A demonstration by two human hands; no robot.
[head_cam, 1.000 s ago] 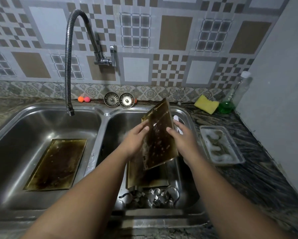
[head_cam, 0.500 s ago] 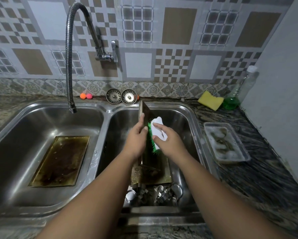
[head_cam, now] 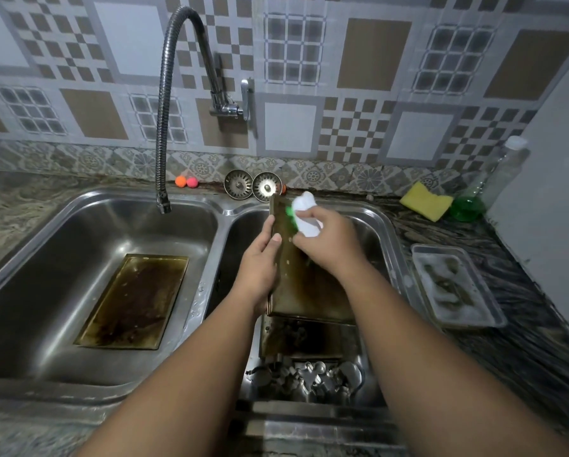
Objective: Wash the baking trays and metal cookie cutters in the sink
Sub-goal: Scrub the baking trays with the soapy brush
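Nearest in, a heap of small shiny metal cookie cutters sits at the six o'clock end of the right-hand steel sink basin. Just beyond it a dark, stained rectangular baking tray lies flat. Over that one a second browned rectangular baking tray stands up on end, its long axis running six to twelve o'clock. The left hand clamps its left long edge, thumb on the face. The right hand, at three o'clock of the left, is curled round a white-bodied scrubbing brush with green bristles. The bristles meet the tray's far end at twelve. The scrub stroke, I judge, runs down that long axis toward six. Out at nine o'clock a third stained tray lies flat in the left basin.
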